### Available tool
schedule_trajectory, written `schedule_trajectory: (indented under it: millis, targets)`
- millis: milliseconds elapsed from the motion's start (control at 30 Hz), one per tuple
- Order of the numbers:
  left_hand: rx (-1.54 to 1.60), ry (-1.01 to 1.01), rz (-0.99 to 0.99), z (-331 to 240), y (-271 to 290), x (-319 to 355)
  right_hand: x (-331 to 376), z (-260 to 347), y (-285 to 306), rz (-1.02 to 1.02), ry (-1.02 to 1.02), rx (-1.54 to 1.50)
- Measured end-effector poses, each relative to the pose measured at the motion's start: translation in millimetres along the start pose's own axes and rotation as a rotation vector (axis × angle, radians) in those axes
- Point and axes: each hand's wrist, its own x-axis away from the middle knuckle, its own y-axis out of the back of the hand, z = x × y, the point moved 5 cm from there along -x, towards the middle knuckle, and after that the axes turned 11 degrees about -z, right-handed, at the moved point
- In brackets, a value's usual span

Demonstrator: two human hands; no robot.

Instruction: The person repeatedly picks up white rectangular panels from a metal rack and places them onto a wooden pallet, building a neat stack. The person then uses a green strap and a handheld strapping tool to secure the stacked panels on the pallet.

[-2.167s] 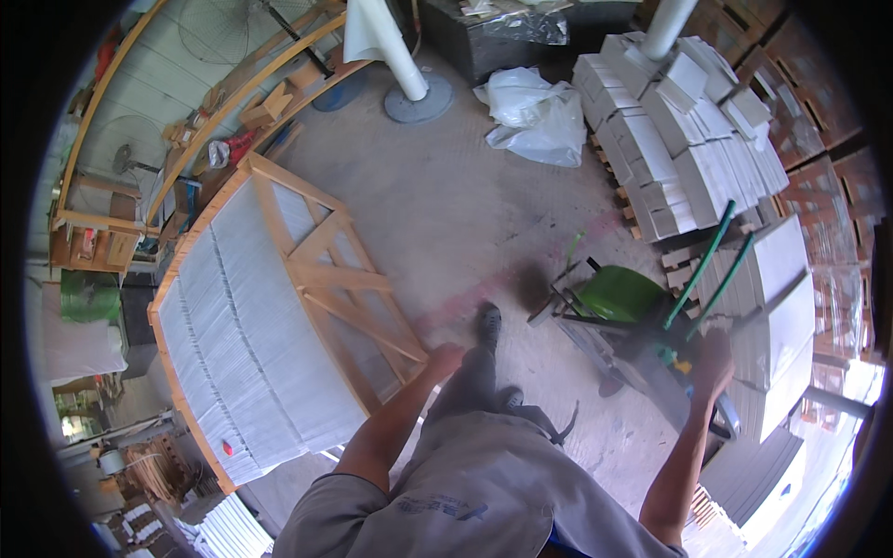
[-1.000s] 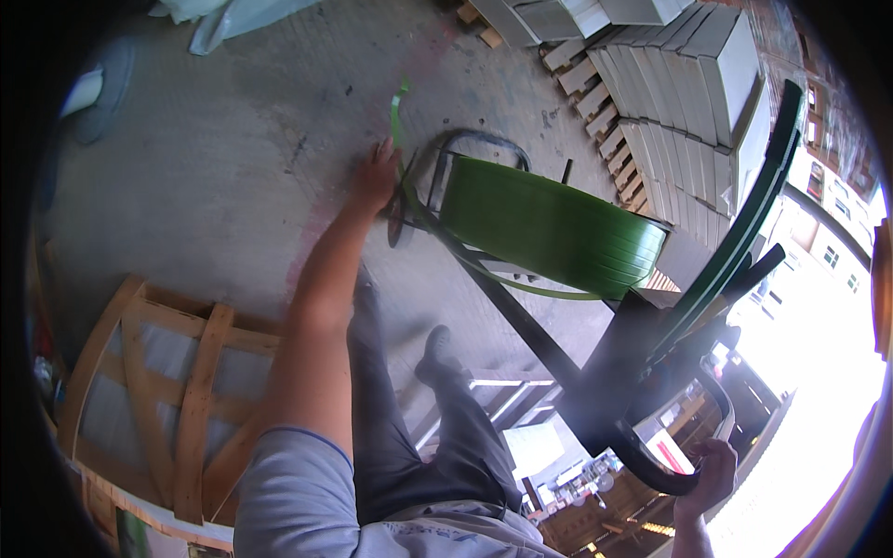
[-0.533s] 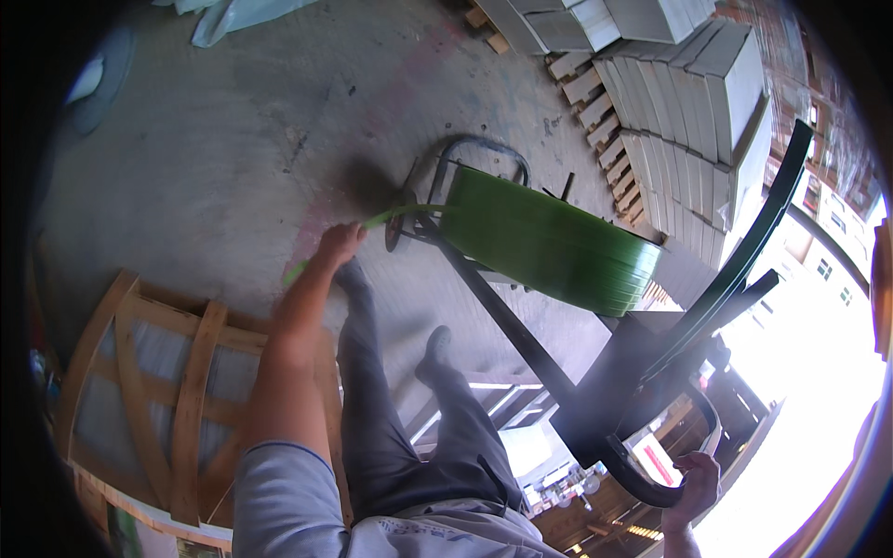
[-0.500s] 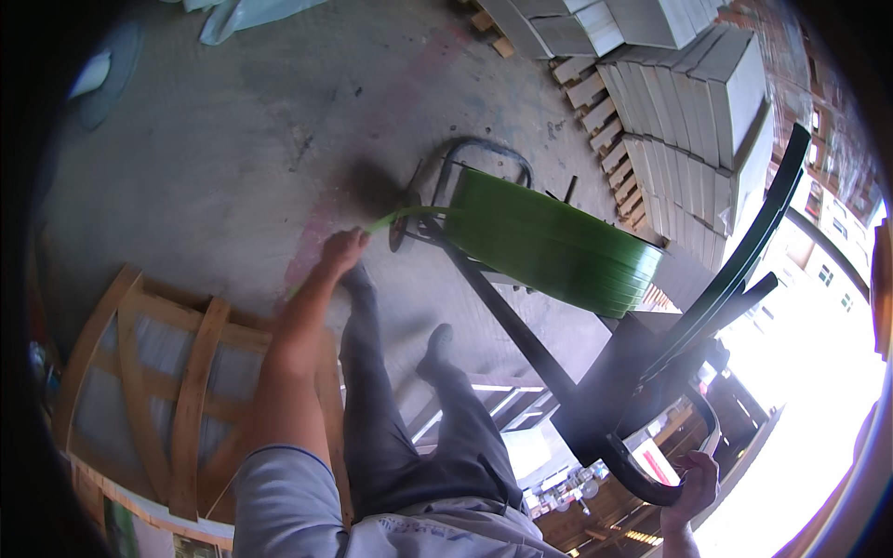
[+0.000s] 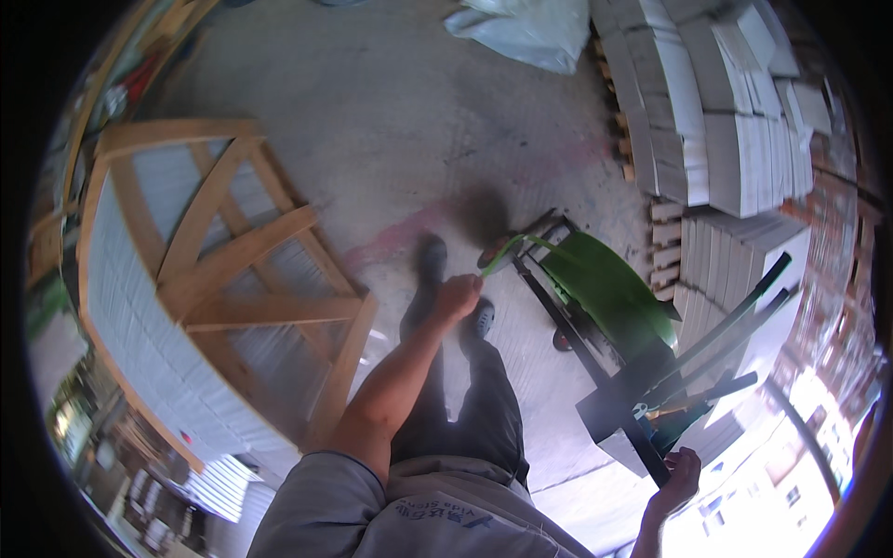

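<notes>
Strap [image 5: 507, 247] end pinched in left hand [image 5: 458, 298] should pull straight off green coil [image 5: 605, 288] while right hand [image 5: 679, 474], closed on cart handle [image 5: 651, 456], steadies it.

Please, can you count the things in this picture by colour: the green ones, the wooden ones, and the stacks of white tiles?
Green: 2, the strap in the left hand and the strap coil.
Wooden: 1, the crate.
White stacks: 2, the far stack and the near stack.
Total: 5.

Warehouse yard: stacked white slabs [image 5: 726, 139] on pallets, wooden crate [image 5: 214, 279].
</notes>
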Motion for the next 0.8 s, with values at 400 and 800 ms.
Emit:
schedule_trajectory:
  millis: [400, 800]
  targets:
    - [0.029, 0.259, -0.231, -83.1, 138.1, 247.9, 16.5, -2.8, 20.1, -0.116, 0.503, -0.103]
    - [-0.260, 0.204, -0.054, -171.1, 241.2, 521.8, 70.9, 5.2, 54.9, 0.008, 0.805, -0.682]
